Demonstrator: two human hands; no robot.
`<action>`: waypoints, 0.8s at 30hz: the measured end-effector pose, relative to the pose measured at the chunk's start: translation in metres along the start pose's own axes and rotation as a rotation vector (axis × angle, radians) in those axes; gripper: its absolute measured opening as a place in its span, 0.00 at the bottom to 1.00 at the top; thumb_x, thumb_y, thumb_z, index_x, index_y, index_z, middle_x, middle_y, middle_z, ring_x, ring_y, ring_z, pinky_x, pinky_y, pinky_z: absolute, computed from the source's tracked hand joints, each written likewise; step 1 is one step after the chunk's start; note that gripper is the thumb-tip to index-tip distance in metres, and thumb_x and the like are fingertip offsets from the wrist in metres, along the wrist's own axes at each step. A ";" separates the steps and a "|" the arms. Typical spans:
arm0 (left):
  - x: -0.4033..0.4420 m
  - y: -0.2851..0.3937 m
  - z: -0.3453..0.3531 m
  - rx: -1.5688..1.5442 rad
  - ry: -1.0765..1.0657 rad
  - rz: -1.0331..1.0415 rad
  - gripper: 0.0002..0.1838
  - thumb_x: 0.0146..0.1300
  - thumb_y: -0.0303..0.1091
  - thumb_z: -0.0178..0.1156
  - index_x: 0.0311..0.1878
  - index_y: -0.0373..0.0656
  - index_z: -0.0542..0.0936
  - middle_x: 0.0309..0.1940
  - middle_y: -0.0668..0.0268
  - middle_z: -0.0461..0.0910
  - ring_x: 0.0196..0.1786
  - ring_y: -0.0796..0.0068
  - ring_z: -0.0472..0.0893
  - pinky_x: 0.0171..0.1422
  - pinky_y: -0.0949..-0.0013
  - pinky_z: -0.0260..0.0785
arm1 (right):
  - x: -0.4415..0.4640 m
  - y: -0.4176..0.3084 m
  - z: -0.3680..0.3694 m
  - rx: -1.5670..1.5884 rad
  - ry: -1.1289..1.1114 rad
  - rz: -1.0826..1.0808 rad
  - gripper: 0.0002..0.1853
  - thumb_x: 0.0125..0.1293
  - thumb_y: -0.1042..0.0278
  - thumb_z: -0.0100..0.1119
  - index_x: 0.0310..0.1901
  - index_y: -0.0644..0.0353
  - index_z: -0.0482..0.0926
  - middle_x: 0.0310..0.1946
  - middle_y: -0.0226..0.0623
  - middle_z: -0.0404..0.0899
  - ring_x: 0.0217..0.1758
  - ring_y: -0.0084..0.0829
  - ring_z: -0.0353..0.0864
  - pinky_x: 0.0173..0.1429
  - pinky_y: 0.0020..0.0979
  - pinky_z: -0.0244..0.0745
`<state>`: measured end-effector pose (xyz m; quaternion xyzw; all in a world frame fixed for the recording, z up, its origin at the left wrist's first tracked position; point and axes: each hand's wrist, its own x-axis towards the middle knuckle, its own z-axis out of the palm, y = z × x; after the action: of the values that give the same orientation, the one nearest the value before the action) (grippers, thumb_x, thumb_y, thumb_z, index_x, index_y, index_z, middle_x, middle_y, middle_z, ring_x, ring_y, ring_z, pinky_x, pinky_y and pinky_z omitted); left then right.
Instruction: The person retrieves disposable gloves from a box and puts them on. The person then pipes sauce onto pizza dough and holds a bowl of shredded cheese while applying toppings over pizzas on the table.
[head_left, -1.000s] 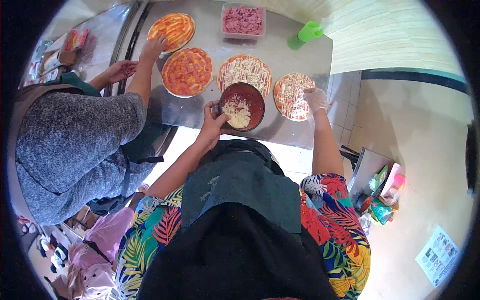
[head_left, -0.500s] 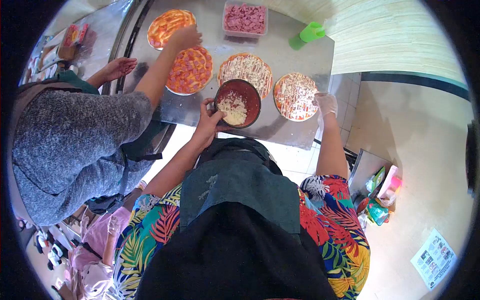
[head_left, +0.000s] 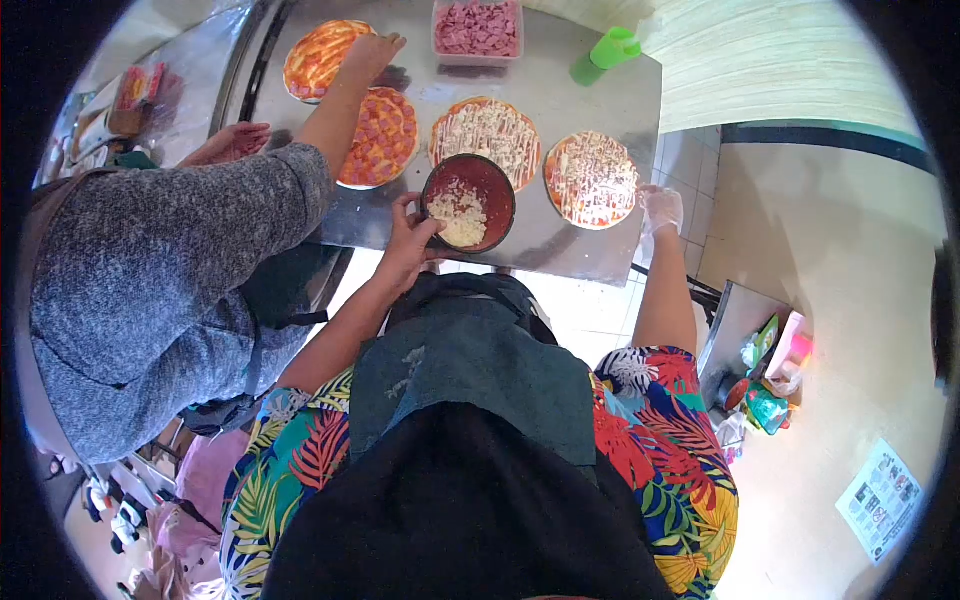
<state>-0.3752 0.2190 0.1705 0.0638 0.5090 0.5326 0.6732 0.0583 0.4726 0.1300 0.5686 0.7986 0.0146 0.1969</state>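
My left hand (head_left: 408, 248) grips the rim of a dark round bowl (head_left: 494, 190), tilted enough to show its reddish inside and the grated cheese (head_left: 458, 220) in it. Under a clear plastic glove, my right hand (head_left: 660, 208) is at the right edge of a pizza (head_left: 590, 170) topped with white sauce lines and cheese. Its fingers look pinched together; what they hold, if anything, is too small to see. Partly behind the bowl lies a second cheese-topped pizza (head_left: 484, 130).
On my left, a co-worker's hand (head_left: 372, 52) is over a sauced pizza (head_left: 318, 58). Nearer lies a pizza with pink meat pieces (head_left: 384, 138). A clear tub (head_left: 478, 60) of chopped pink meat and a green cup (head_left: 606, 56) stand at the metal table's (head_left: 560, 262) back.
My right hand has shifted slightly outward from the right pizza's edge. The co-worker's arm has reached further across toward the sauced pizza. My left hand still holds the bowl.
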 end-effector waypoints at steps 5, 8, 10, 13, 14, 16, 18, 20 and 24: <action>-0.005 0.004 -0.003 0.008 -0.030 0.023 0.33 0.58 0.26 0.56 0.62 0.50 0.50 0.54 0.51 0.63 0.54 0.58 0.72 0.41 0.58 0.81 | -0.013 -0.009 -0.004 -0.081 -0.071 -0.123 0.12 0.55 0.65 0.56 0.40 0.53 0.83 0.37 0.35 0.84 0.30 0.30 0.84 0.37 0.31 0.77; -0.005 0.004 -0.006 -0.012 -0.048 0.029 0.33 0.58 0.26 0.56 0.62 0.51 0.50 0.54 0.52 0.63 0.54 0.58 0.72 0.42 0.57 0.81 | -0.023 -0.020 0.022 0.898 -0.124 0.439 0.08 0.51 0.62 0.59 0.33 0.45 0.84 0.33 0.30 0.84 0.33 0.34 0.84 0.34 0.36 0.77; -0.004 0.004 -0.008 -0.020 -0.051 0.028 0.33 0.58 0.26 0.56 0.62 0.51 0.50 0.55 0.52 0.63 0.54 0.58 0.72 0.43 0.57 0.81 | -0.030 -0.027 0.042 0.623 0.009 0.260 0.07 0.50 0.63 0.61 0.32 0.46 0.85 0.32 0.33 0.84 0.34 0.35 0.84 0.36 0.35 0.78; -0.006 0.008 -0.010 -0.010 -0.039 0.007 0.32 0.58 0.26 0.56 0.62 0.52 0.50 0.55 0.52 0.63 0.54 0.57 0.73 0.44 0.56 0.80 | -0.051 -0.066 0.001 0.413 0.023 0.238 0.08 0.50 0.63 0.63 0.32 0.47 0.86 0.33 0.38 0.84 0.36 0.37 0.84 0.41 0.34 0.78; -0.007 0.009 -0.011 -0.008 -0.036 0.009 0.32 0.58 0.26 0.56 0.62 0.52 0.50 0.54 0.52 0.63 0.54 0.58 0.73 0.44 0.56 0.80 | -0.057 -0.075 -0.003 0.570 0.055 0.274 0.08 0.50 0.62 0.62 0.33 0.47 0.86 0.33 0.40 0.84 0.36 0.38 0.84 0.43 0.34 0.78; -0.007 0.010 -0.012 -0.005 -0.031 0.012 0.32 0.58 0.26 0.56 0.62 0.52 0.50 0.54 0.53 0.63 0.54 0.58 0.73 0.43 0.56 0.80 | -0.059 -0.092 -0.004 0.703 0.068 0.389 0.09 0.52 0.62 0.59 0.34 0.48 0.86 0.31 0.42 0.83 0.37 0.39 0.83 0.46 0.34 0.77; -0.006 0.008 -0.017 0.007 -0.046 0.031 0.33 0.58 0.26 0.56 0.62 0.51 0.50 0.53 0.53 0.64 0.53 0.59 0.73 0.42 0.56 0.80 | -0.053 -0.107 0.007 0.757 0.146 0.390 0.10 0.53 0.62 0.57 0.34 0.47 0.86 0.30 0.42 0.83 0.37 0.39 0.83 0.46 0.34 0.77; -0.007 0.011 -0.018 0.021 -0.043 0.025 0.33 0.58 0.26 0.56 0.62 0.51 0.50 0.53 0.53 0.64 0.53 0.59 0.73 0.42 0.57 0.80 | -0.049 -0.120 -0.005 0.597 0.149 0.284 0.10 0.54 0.62 0.57 0.34 0.48 0.87 0.31 0.42 0.83 0.36 0.39 0.83 0.46 0.35 0.77; -0.010 0.012 -0.025 0.038 -0.028 0.014 0.33 0.58 0.27 0.57 0.62 0.51 0.50 0.53 0.53 0.64 0.53 0.59 0.73 0.43 0.55 0.80 | -0.033 -0.137 -0.006 0.691 0.203 0.306 0.10 0.52 0.63 0.57 0.33 0.49 0.86 0.30 0.42 0.83 0.35 0.39 0.83 0.46 0.34 0.76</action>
<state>-0.4007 0.2048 0.1723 0.0876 0.5094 0.5265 0.6750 -0.0581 0.3948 0.1114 0.7096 0.6779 -0.1696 -0.0907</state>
